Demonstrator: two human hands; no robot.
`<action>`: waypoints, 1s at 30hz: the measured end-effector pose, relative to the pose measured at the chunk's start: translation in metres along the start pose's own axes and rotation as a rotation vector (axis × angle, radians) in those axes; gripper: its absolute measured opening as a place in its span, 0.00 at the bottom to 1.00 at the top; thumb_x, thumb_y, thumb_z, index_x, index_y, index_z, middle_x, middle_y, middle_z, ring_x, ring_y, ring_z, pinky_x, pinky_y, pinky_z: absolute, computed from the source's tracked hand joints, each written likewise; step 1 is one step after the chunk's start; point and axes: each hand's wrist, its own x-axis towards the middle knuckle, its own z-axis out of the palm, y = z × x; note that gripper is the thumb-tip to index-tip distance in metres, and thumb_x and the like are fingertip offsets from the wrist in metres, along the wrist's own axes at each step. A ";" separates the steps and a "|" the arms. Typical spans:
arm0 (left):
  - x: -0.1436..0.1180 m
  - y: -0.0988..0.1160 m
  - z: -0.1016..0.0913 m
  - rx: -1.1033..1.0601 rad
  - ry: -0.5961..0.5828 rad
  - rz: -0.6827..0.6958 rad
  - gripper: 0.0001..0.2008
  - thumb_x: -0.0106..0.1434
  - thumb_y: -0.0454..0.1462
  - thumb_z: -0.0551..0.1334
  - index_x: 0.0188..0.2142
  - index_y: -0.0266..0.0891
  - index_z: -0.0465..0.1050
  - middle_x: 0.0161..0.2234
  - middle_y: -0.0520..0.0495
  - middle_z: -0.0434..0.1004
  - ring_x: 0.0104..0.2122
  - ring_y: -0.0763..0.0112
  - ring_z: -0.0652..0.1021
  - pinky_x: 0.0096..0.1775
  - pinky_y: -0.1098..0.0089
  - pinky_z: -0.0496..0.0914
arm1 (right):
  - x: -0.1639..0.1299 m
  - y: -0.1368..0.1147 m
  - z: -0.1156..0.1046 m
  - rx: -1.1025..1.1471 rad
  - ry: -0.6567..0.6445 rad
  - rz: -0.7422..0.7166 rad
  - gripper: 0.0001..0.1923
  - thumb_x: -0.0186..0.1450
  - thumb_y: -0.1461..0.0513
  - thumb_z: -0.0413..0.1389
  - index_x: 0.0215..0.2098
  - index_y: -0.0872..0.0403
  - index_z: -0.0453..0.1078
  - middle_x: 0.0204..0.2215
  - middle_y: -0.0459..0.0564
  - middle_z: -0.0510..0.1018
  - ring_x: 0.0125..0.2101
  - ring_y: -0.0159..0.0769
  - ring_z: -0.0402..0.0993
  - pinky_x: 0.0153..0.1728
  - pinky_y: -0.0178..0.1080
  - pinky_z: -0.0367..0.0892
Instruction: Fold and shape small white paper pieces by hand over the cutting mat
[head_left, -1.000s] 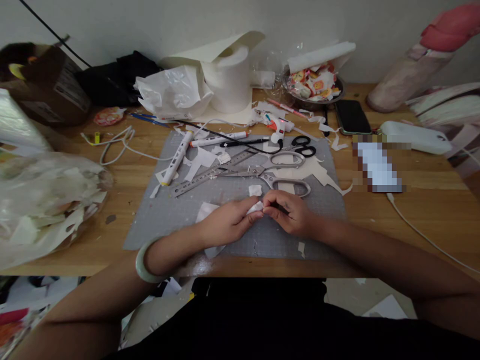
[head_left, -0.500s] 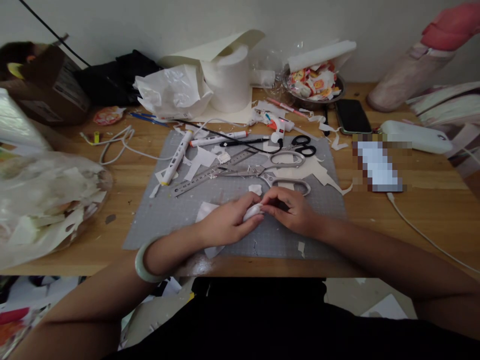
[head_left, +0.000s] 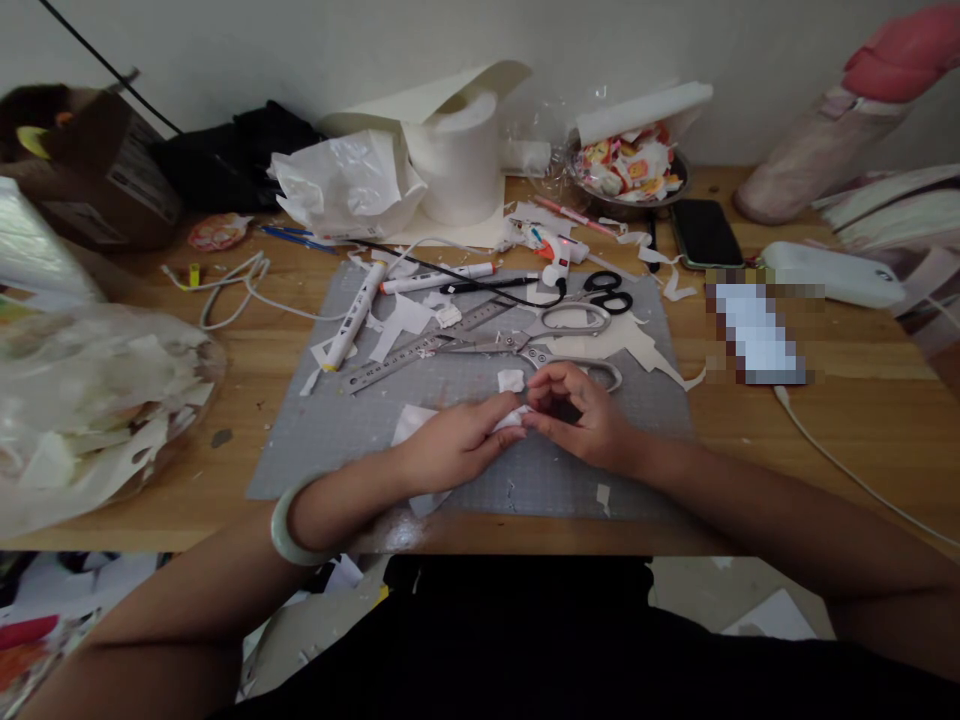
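Head camera looks forward and down, close over the desk.

Grey gridded cutting mat; white paper scrap; pale green bangle; black-handled scissors.

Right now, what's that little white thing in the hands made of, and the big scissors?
The small white piece pinched between the left hand and right hand looks like matte paper, creased and thin. The big scissors look like bare metal, silvery and shiny all over.
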 end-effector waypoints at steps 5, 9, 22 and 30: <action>0.001 0.002 -0.001 -0.020 0.017 0.013 0.08 0.65 0.41 0.50 0.37 0.40 0.63 0.30 0.50 0.70 0.29 0.69 0.72 0.32 0.71 0.65 | 0.003 0.000 -0.003 -0.110 -0.064 -0.104 0.05 0.63 0.60 0.54 0.35 0.54 0.66 0.24 0.43 0.69 0.24 0.26 0.63 0.25 0.31 0.61; 0.001 0.004 -0.001 -0.015 0.034 -0.028 0.08 0.65 0.41 0.50 0.34 0.39 0.61 0.27 0.52 0.67 0.27 0.70 0.70 0.30 0.71 0.63 | 0.004 -0.001 -0.004 -0.157 -0.035 -0.168 0.06 0.64 0.60 0.54 0.31 0.54 0.67 0.24 0.43 0.69 0.24 0.26 0.63 0.26 0.31 0.60; 0.002 0.002 -0.003 -0.082 -0.008 0.014 0.10 0.66 0.38 0.51 0.40 0.37 0.67 0.34 0.49 0.74 0.34 0.70 0.73 0.37 0.71 0.66 | 0.005 0.006 -0.004 -0.151 -0.076 -0.256 0.03 0.64 0.64 0.53 0.37 0.53 0.68 0.30 0.46 0.73 0.30 0.29 0.67 0.31 0.33 0.62; 0.002 -0.001 -0.006 -0.086 -0.097 0.110 0.11 0.66 0.39 0.52 0.33 0.36 0.68 0.28 0.51 0.72 0.28 0.73 0.71 0.33 0.74 0.64 | 0.005 -0.001 -0.002 -0.068 -0.254 -0.147 0.07 0.63 0.66 0.50 0.27 0.55 0.60 0.24 0.43 0.63 0.26 0.28 0.58 0.29 0.33 0.57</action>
